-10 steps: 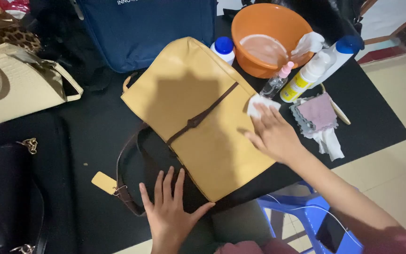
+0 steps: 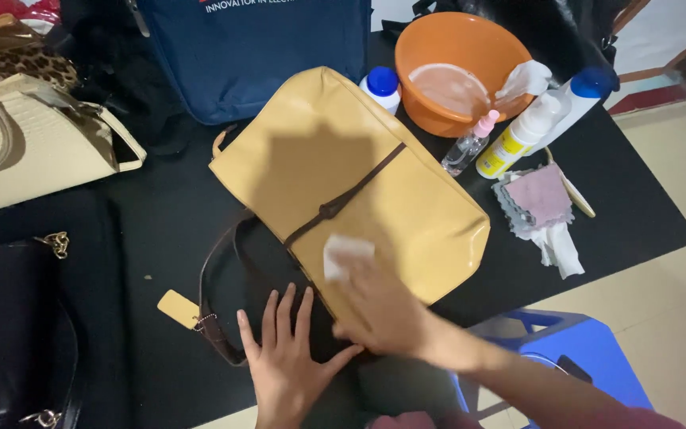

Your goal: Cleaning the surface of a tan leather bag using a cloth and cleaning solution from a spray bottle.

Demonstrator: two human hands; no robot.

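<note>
Wiping with my right hand (image 2: 383, 306), I press a white cloth (image 2: 345, 253) flat under my fingers against the near end of the tan leather bag (image 2: 335, 151), which lies on the black table (image 2: 168, 214). A moment ago that cloth was up at the bag's far right edge, near the small spray bottle (image 2: 468, 146); it has swept down and left, so the lower panel is now being covered. My left hand (image 2: 283, 357) stays spread, palm down, fingers released, beside the brown strap (image 2: 214, 274). The orange basin (image 2: 458, 67) hasn't moved.
</note>
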